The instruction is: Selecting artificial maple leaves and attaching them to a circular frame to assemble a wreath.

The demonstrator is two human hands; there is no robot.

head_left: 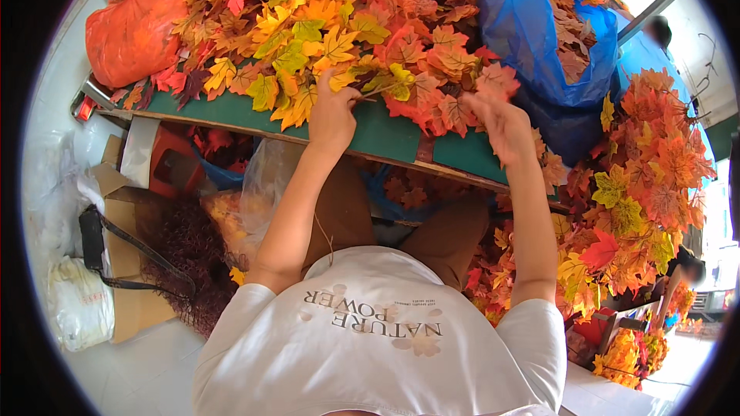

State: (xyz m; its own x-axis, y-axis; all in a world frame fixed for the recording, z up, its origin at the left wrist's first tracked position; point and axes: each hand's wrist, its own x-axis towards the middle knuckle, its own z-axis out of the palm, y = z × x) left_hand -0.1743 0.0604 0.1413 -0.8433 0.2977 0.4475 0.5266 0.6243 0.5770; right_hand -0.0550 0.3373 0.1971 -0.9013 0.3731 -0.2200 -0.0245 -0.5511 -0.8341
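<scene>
Artificial maple leaves (324, 38) in yellow, orange and red lie heaped over a green tabletop (378, 129). My left hand (334, 113) is at the table's front edge, its fingers closed on a thin leaf stem (375, 92) with yellow-green leaves around it. To the right, my right hand (502, 125) hovers beside the red leaves (451, 112). Its fingers look loosely apart and slightly blurred, with nothing plainly held in them. A pale red leaf (499, 79) sits just beyond those fingers, and whether they touch it is unclear.
An orange-red bag (139, 31) stands at the table's left end. At the right, a blue plastic bag (516, 23) holds brownish leaves. Tall bunches of leaves (644, 162) rise beside my right arm. A cardboard box (127, 235) sits low left. Other people are partly visible at far right.
</scene>
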